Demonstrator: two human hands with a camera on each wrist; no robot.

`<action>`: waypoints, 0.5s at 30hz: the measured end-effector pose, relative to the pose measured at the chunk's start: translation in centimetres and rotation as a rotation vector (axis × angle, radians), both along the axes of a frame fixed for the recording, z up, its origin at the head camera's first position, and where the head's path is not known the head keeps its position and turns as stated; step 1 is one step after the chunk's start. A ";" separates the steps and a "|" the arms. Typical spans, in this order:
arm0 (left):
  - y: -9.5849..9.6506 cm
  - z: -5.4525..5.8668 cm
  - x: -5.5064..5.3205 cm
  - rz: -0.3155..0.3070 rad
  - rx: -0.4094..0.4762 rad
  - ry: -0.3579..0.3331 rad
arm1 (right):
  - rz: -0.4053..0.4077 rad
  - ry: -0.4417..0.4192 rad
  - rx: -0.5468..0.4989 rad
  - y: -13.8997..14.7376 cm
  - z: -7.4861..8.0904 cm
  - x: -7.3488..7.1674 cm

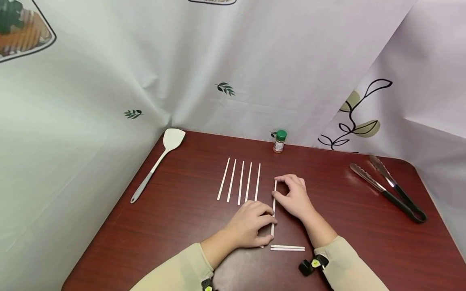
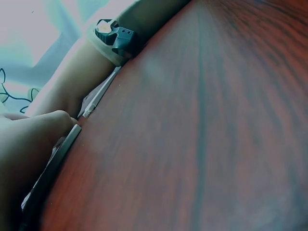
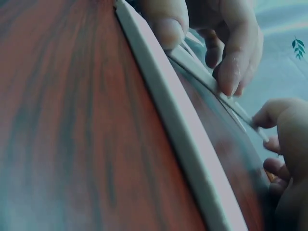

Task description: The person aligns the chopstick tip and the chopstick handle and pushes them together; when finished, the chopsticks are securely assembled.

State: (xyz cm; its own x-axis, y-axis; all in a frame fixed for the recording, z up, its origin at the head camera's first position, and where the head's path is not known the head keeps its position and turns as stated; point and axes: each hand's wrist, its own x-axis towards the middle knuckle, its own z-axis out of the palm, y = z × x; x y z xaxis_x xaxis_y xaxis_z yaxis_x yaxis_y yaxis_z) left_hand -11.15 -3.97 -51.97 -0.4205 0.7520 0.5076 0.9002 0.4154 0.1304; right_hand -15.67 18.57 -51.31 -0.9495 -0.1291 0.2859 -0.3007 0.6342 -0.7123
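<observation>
My left hand holds the near part of a thin white stick, fingers curled over it. At its far end, my right hand pinches the same stick between thumb and finger. In the right wrist view, the left thumb and fingers touch the narrow stick, and the right hand is farther along it. Left of the hands, several white sticks lie roughly parallel; the left hand partly covers some near ends. Below the hands, two sticks lie side by side, crosswise.
A white spatula with a grey handle lies at the table's left edge. A green-capped spice jar stands at the back. Metal tongs with black handles lie spread at the right. Patterned cloth hangs behind the brown table.
</observation>
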 end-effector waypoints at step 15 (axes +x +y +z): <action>-0.1 0.0 0.1 0.045 -0.022 -0.049 | 0.126 0.169 0.176 0.1 -0.9 0.4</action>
